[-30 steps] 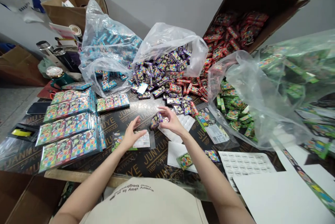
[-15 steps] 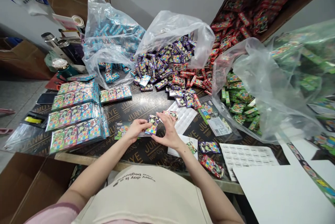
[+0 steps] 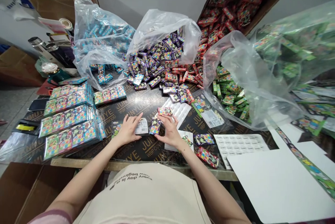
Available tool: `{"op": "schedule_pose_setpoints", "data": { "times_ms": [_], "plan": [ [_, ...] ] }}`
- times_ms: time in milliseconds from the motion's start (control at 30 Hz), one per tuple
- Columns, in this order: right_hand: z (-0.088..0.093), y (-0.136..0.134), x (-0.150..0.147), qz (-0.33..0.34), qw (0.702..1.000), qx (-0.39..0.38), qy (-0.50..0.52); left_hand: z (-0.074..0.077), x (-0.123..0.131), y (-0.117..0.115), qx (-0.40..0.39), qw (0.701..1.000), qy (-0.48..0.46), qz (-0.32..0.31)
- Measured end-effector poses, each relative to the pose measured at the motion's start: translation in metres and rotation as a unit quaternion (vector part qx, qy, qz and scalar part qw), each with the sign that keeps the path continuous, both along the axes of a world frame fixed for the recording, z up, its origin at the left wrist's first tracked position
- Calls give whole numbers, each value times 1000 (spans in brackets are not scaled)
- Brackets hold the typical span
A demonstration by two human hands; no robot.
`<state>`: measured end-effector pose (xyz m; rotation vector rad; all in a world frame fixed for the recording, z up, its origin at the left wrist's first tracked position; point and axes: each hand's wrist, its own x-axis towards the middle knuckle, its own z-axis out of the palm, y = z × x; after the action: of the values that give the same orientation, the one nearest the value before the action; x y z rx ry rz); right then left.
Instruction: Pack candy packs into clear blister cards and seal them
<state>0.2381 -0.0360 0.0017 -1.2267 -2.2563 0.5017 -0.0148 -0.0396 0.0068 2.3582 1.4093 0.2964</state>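
Because the thumb meets its near end and the fingertips its far end, the small purple box [image 3: 155, 126] appears clamped lengthwise in the right hand [image 3: 170, 131], a hold that probably leaves its printed face uncovered. It is low over the middle of the table [image 3: 142, 103], between the two hands; whether it touches the tabletop I cannot tell. The left hand [image 3: 127, 129] has thumb and fingers apart, gripping nothing that shows, and spreads above a printed card [image 3: 115, 127] with a white label [image 3: 142, 126]; contact with the card is unclear.

Just beyond the right fingertips lies a red box [image 3: 164, 111], at the edge of a sticker sheet [image 3: 181, 112]. Beside the right forearm, a second purple box [image 3: 204, 139] and a second red one [image 3: 208, 157] sit near the table's front edge, perhaps for short reach.

Farther left, wrapped packs [image 3: 73, 135] stand in stacks, seemingly kept apart from loose pieces. Along the back, blue boxes [image 3: 104, 77], purple boxes [image 3: 157, 60], red boxes [image 3: 230, 14] and green boxes [image 3: 231, 95] lie mostly grouped by colour, the bag mouths facing the person, presumably for easy access.
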Motion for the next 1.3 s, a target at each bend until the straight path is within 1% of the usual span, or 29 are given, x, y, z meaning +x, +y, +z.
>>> {"op": "schedule_pose_setpoints", "data": {
  "times_ms": [133, 200, 333, 433, 500, 600, 733, 767, 867, 900, 967, 1000, 1033, 1067, 1100, 1133, 1167, 1200, 1233, 1267, 1300],
  "plan": [
    [1, -2, -1, 56, 995, -72, 29, 7, 1, 0, 0, 999, -22, -46],
    [1, -1, 0, 65, 994, -85, 27, 8, 1, 0, -4, 998, -31, -50],
    [1, 1, 3, 38, 995, -74, 53, 5, 0, 1, -18, 997, -72, -30],
    [3, 2, 7, 58, 994, -66, 72, 4, 1, 2, -32, 994, -95, -45],
    [5, 2, 8, 75, 990, -80, 87, 6, 3, 2, -39, 992, -112, -53],
    [7, 4, 9, 79, 987, -94, 102, 8, 6, 2, -39, 990, -124, -56],
    [8, 4, 5, 103, 990, -52, 77, 9, 8, 2, -27, 991, -121, -48],
    [8, 3, 3, 89, 993, -38, 71, 9, 8, 2, -28, 992, -121, -38],
    [10, -4, -3, -20, 997, -7, 76, 8, 9, 3, -27, 991, -129, 0],
    [11, -6, -5, -32, 996, -9, 79, 8, 10, 3, -25, 991, -132, 7],
    [12, -1, -6, 0, 997, -22, 71, 8, 12, 4, -21, 990, -138, 10],
    [12, 6, -3, 9, 998, -21, 62, 8, 14, 4, -21, 990, -140, 10],
    [11, 16, 3, -13, 998, -9, 53, 8, 15, 4, -22, 990, -141, 9],
    [9, 30, 12, -74, 996, 12, 44, 7, 16, 4, -23, 990, -139, 8],
    [7, 46, 24, -165, 985, 36, 34, 5, 16, 3, -24, 990, -136, 9],
    [5, 64, 38, -267, 962, 55, 19, 3, 15, 3, -26, 991, -129, 9],
    [3, 81, 53, -349, 935, 57, -8, 1, 14, 2, -29, 993, -117, 7],
    [1, 96, 69, -402, 914, 40, -38, -2, 12, 1, -31, 994, -100, 3],
    [1, 109, 83, -429, 901, 14, -61, -5, 11, 1, -34, 996, -81, -4],
    [1, 117, 94, -443, 894, -8, -71, -7, 10, 0, -35, 997, -63, -7],
    [2, 121, 102, -446, 893, -21, -60, -7, 9, 0, -35, 998, -54, -5]
  ]
}}
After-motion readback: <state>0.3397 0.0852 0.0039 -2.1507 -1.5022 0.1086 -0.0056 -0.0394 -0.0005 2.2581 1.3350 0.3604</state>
